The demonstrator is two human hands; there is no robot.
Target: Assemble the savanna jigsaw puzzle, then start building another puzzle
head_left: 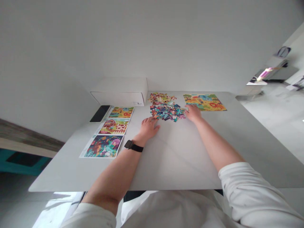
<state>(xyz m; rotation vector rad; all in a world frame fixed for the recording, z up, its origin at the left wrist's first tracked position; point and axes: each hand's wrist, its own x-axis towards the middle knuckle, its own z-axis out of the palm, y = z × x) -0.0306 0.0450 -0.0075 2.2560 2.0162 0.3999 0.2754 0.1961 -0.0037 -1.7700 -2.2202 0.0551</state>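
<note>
White sleeve (251, 186), right hand (193, 113) on jigsaw pieces (167, 112) (left hand (148, 128) beside, seemingly empty)

The puzzle pieces (167, 112) are printed card with a faint sheen, the picture sheets (102, 146) smooth coated paper, the box (120, 97) matt white cardboard, the bench (180, 158) a smooth, pale, matt slab, and the phone (100, 113) glossy black glass.
</note>
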